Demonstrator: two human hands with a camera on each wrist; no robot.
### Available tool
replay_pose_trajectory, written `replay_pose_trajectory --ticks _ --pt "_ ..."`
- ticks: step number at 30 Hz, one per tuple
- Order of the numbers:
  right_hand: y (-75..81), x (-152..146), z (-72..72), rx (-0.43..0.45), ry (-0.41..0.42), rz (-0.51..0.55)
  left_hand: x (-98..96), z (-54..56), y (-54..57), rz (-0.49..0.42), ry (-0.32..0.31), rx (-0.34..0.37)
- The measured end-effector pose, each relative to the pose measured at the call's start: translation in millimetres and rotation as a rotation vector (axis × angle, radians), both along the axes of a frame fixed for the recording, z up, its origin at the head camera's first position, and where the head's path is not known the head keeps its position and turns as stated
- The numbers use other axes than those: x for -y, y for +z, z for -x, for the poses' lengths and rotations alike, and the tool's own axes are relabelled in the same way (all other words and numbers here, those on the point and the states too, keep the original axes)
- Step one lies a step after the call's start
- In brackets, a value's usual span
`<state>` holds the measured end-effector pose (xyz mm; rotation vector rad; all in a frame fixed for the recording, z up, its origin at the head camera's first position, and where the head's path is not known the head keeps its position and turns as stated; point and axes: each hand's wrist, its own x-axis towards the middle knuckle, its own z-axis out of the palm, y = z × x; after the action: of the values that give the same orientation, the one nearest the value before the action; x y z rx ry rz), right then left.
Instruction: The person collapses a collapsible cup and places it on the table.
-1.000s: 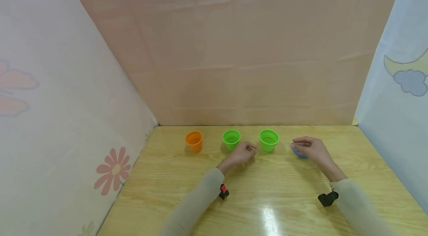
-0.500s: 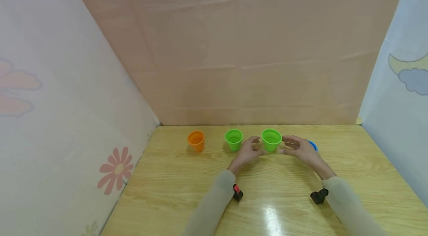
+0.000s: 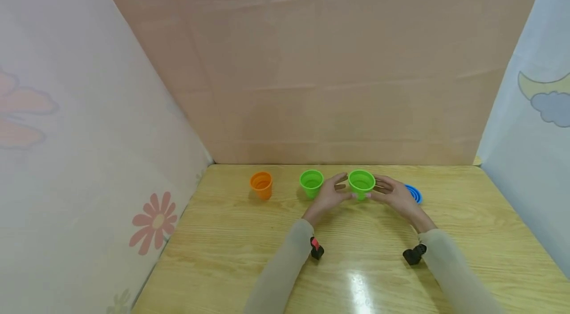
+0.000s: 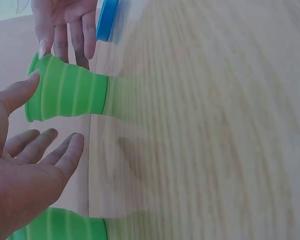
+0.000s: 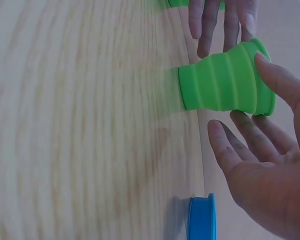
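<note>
Between my two hands stands a green collapsible cup (image 3: 361, 181), upright on the wooden table and extended, with ringed walls. My left hand (image 3: 328, 196) is on its left side. The left thumb reaches the cup's near side by the rim, while the other fingers extend beside it with a small gap in the left wrist view. My right hand (image 5: 270, 170) holds the cup's right side lightly, thumb near the rim and some fingertips against the wall. A second green cup (image 3: 311, 183) stands just left of my left hand. A blue collapsed cup (image 3: 414, 194) lies flat behind my right hand, partly hidden.
An orange cup (image 3: 261, 184) stands upright at the left of the row. A brown paper-like backdrop (image 3: 285, 81) rises at the table's back edge. Printed white panels stand on the left and right. The wooden table (image 3: 222, 254) extends toward me.
My right hand has left the blue collapsed cup and come leftward to the green cup. My left hand has moved right to the same cup, and its fingers have spread.
</note>
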<state>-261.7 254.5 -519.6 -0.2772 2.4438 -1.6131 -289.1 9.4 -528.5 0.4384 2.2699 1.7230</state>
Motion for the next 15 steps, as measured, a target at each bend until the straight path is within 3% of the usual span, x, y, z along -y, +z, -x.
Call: replay_pose_trajectory --ticks 6,15 --pt "-1.8 1.7 -2.3 0.003 -0.022 -0.005 -2.3 2.1 2.2 -0.058 -0.038 0.001" --pt "-4.8 5.9 -1.4 0.003 -0.028 0.018 -11.1 6.1 -5.2 -0.026 0.006 -0.037"
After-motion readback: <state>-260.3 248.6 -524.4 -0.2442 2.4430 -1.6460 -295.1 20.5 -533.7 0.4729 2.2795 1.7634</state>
